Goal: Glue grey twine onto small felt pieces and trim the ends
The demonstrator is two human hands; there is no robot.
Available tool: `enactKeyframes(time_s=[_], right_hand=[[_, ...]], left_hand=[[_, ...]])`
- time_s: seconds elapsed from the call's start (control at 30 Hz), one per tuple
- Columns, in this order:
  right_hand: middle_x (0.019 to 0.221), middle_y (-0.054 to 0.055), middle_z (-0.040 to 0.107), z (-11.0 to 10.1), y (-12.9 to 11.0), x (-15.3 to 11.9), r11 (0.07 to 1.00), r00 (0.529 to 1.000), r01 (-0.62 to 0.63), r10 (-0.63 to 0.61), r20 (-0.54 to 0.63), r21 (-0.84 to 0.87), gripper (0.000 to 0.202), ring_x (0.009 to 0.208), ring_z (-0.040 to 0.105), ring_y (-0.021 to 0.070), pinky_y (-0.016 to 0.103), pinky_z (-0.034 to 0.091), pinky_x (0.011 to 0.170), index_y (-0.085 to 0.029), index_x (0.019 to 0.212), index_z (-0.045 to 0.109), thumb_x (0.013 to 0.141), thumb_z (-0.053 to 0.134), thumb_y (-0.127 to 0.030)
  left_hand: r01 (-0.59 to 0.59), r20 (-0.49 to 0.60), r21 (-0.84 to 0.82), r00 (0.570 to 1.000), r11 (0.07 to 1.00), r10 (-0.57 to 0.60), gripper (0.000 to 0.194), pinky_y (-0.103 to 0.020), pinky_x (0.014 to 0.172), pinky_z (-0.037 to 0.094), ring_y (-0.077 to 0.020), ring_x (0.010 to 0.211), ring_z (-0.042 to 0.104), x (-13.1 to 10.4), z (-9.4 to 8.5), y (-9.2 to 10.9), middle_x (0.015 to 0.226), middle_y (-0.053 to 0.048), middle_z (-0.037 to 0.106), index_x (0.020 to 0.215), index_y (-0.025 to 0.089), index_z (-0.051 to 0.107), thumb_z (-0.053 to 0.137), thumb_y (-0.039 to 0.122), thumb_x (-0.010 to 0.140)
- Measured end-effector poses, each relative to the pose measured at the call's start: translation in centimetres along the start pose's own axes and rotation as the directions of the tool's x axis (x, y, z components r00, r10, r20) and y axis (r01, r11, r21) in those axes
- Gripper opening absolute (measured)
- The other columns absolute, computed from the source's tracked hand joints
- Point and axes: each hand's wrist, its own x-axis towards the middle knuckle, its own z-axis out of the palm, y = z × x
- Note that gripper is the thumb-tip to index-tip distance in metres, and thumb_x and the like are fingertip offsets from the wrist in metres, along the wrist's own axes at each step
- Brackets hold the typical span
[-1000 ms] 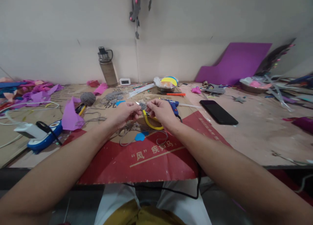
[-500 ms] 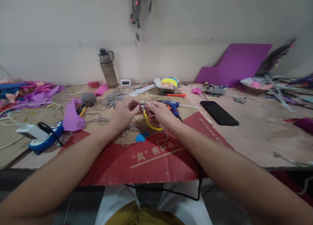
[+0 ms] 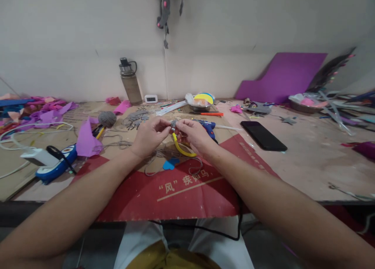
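My left hand [image 3: 150, 137] and my right hand [image 3: 195, 136] meet over the middle of the cardboard. Both pinch a small grey piece [image 3: 173, 123], felt-like and mostly covered by the fingertips. Under my right hand a yellow curved strip [image 3: 182, 150] shows; whether it is attached to the grey piece I cannot tell. Loose grey yarn [image 3: 152, 159] lies tangled below the hands, beside blue heart-shaped pieces [image 3: 170, 164]. Just behind my right hand lies a blue glue gun [image 3: 208, 127], partly hidden, with a clear glue stick at its back.
Red-printed cardboard [image 3: 187, 198] covers the table's front. At left are a blue power strip [image 3: 55, 169] with cables, a yarn ball [image 3: 107, 119] and purple felt [image 3: 88, 140]. A bottle [image 3: 130, 85] and a bowl [image 3: 199, 105] stand behind. A black phone [image 3: 263, 135] lies right.
The grey piece now shows between the fingertips, where a whitish bit showed before. The hands have stayed almost in place.
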Motion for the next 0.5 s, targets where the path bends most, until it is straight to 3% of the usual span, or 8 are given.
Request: enactKeyframes(time_s=[0.13,0.3,0.4,0.5], right_hand=[[0.058,-0.005,0.053,-0.04,0.30,0.09,0.998,0.999,-0.007,0.005,-0.034,-0.070,0.018,0.045,0.045,0.0053,0.020,0.035,0.047,-0.018,0.066,0.051,0.076,0.062,-0.028],[0.055,-0.005,0.053,0.22,0.50,0.08,0.994,0.994,-0.001,-0.011,-0.113,-0.112,0.017,0.044,0.045,0.0061,0.021,0.036,0.046,-0.019,0.064,0.051,0.076,0.059,-0.027],[0.053,-0.005,0.052,0.33,0.49,0.08,0.990,0.989,0.004,-0.025,-0.147,-0.141,0.017,0.042,0.044,0.0064,0.021,0.035,0.045,-0.018,0.062,0.051,0.075,0.058,-0.027],[0.054,-0.004,0.053,0.43,0.60,0.09,0.985,0.985,0.004,-0.033,-0.168,-0.172,0.018,0.042,0.044,0.0068,0.022,0.034,0.045,-0.018,0.061,0.051,0.074,0.058,-0.028]], left_hand=[[0.184,0.047,-0.286,0.983,0.940,-0.178,0.015,-0.030,0.072,0.051,-0.0160,0.070,0.067,0.14,0.18,0.49,0.075,-0.004,0.070,0.085,0.016,0.063,0.067,0.026,0.075],[0.401,0.171,-0.650,0.905,0.645,-0.390,0.026,-0.024,0.062,0.048,-0.0111,0.060,0.063,0.52,0.43,0.34,0.067,0.001,0.065,0.085,0.015,0.059,0.075,0.022,0.066],[0.495,0.264,-0.686,0.852,0.533,-0.452,0.029,-0.022,0.061,0.047,-0.0091,0.059,0.061,0.50,0.59,0.38,0.070,0.000,0.065,0.085,0.014,0.060,0.077,0.021,0.063],[0.531,0.310,-0.659,0.837,0.533,-0.451,0.024,-0.021,0.058,0.045,-0.0077,0.057,0.057,0.28,0.84,0.49,0.066,0.001,0.062,0.078,0.013,0.061,0.078,0.024,0.063]])
